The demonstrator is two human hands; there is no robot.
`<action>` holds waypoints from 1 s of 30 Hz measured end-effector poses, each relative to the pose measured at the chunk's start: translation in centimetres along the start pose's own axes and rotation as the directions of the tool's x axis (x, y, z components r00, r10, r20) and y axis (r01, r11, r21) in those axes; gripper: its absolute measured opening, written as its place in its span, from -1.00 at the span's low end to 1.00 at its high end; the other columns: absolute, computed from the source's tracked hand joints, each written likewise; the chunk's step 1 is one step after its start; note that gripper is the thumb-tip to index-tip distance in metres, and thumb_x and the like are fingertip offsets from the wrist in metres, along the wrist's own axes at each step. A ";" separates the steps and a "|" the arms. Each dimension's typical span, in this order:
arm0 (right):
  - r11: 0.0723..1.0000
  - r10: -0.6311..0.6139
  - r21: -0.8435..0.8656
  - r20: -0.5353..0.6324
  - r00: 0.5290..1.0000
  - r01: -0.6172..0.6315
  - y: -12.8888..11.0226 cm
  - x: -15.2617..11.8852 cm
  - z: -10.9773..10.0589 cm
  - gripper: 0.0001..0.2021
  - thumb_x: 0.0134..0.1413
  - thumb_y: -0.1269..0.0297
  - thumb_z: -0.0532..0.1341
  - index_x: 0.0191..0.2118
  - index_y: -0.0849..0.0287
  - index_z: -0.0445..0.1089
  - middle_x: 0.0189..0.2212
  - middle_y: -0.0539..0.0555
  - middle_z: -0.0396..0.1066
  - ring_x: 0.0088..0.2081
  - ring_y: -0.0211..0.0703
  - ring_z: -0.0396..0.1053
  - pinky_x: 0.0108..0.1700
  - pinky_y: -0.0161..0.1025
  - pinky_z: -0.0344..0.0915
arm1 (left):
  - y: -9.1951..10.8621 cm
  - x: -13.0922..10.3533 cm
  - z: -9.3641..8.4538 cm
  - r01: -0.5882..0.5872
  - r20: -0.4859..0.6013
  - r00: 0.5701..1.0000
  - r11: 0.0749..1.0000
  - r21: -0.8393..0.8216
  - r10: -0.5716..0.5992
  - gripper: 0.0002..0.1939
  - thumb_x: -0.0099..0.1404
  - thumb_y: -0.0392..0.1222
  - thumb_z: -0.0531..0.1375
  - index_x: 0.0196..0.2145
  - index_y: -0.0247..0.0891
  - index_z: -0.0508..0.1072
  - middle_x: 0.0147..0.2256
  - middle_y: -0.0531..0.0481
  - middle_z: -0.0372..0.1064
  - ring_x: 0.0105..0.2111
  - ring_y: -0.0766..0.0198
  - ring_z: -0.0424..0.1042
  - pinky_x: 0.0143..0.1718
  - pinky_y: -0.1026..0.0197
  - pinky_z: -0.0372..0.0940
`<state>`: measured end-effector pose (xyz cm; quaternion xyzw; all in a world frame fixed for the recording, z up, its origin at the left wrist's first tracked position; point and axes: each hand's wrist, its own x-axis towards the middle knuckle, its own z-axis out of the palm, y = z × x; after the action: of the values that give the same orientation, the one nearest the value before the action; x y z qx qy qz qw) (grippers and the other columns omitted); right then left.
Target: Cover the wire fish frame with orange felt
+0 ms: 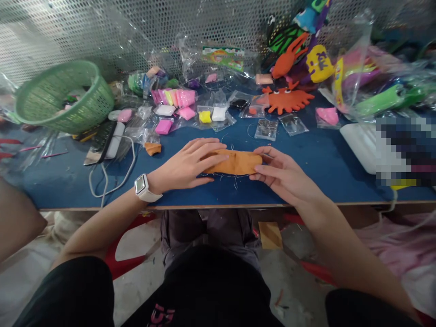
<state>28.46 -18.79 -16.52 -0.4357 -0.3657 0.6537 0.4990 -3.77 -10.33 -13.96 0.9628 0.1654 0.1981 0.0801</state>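
Observation:
A flattened, long piece of orange modelling clay [235, 162] lies on the blue table [190, 195], with thin wire loops showing along its near and far edges. My left hand [190, 163], with a white watch at the wrist, rests on its left end, fingers stretched out flat over it. At the other end, my right hand [279, 172] grips the clay between thumb and fingers. A smaller orange clay lump [153, 148] sits on a clear bag, left of my left hand. Fine loose wire lies beyond the clay.
A green basket [64, 97] stands back left beside a phone [104, 138] with a white cable. Bagged coloured clay [175, 97] lines the back, with an orange clay crab [288, 101]. At right is a white device [359, 147]. Other people sit at both sides.

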 end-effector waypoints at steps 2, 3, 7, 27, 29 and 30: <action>1.000 -0.008 0.027 -0.015 1.000 0.008 -0.3 -0.4 0.5 -0.49 -0.05 0.23 0.79 -0.04 -0.01 0.61 -0.03 -0.01 0.59 -0.21 -0.24 0.62 -0.11 -0.22 0.77 | 0.0 0.0 0.1 -0.071 -0.012 0.997 0.997 0.023 0.072 -0.31 0.59 -0.27 0.40 0.57 -0.02 0.40 0.52 -0.36 0.46 0.56 -0.34 0.45 0.54 -0.56 0.45; 0.999 -0.011 0.034 -0.019 1.000 0.012 -0.4 -0.6 0.7 -0.48 -0.07 0.24 0.80 -0.04 -0.02 0.60 -0.03 -0.02 0.59 -0.23 -0.25 0.61 -0.11 -0.23 0.77 | 0.0 0.0 0.1 -0.101 -0.021 0.995 0.995 0.019 0.101 -0.36 0.62 -0.33 0.34 0.54 -0.01 0.43 0.48 -0.32 0.51 0.53 -0.27 0.50 0.52 -0.51 0.49; 1.000 -0.014 0.011 0.002 1.000 0.014 -0.5 -1.1 0.9 -0.44 -0.11 0.23 0.81 -0.04 -0.03 0.59 -0.02 0.00 0.59 -0.21 -0.21 0.60 -0.11 -0.18 0.76 | -0.1 -0.5 -0.1 -0.177 -0.015 0.984 0.984 -0.018 0.176 -0.51 0.67 -0.35 0.24 0.43 -0.01 0.56 0.40 -0.21 0.63 0.52 -0.12 0.55 0.55 -0.39 0.53; 0.348 -0.224 -0.850 0.333 0.916 0.395 0.3 -0.3 0.4 -0.10 0.37 -0.22 0.53 0.65 -0.12 0.25 0.60 0.33 0.33 0.56 0.62 0.38 0.56 0.55 0.43 | -4.2 0.7 0.8 0.166 0.123 0.983 0.944 -0.285 -0.136 0.05 0.42 0.56 0.45 0.59 -0.11 0.41 0.45 -0.39 0.51 0.43 -0.31 0.58 0.49 -0.29 0.51; 0.363 -0.217 -0.841 0.342 0.914 0.401 0.3 0.3 0.7 -0.13 0.36 -0.15 0.54 0.63 -0.11 0.29 0.58 0.31 0.37 0.51 0.60 0.45 0.52 0.51 0.48 | -4.1 1.1 0.9 0.148 0.102 0.987 0.944 -0.294 -0.123 0.02 0.43 0.53 0.46 0.58 -0.12 0.42 0.43 -0.39 0.53 0.40 -0.29 0.60 0.48 -0.27 0.52; 0.369 -0.226 -0.837 0.340 0.913 0.403 0.3 0.5 0.7 -0.14 0.35 -0.12 0.55 0.61 -0.09 0.31 0.56 0.31 0.39 0.49 0.59 0.47 0.51 0.50 0.49 | -4.0 1.3 0.8 0.138 0.092 0.989 0.943 -0.302 -0.115 0.01 0.44 0.51 0.46 0.57 -0.13 0.43 0.43 -0.40 0.53 0.40 -0.28 0.60 0.48 -0.28 0.51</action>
<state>27.69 -18.39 -16.65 -0.4974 -0.7714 0.2862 0.2750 -3.43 -6.19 -15.14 0.9325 0.1911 0.1806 0.2475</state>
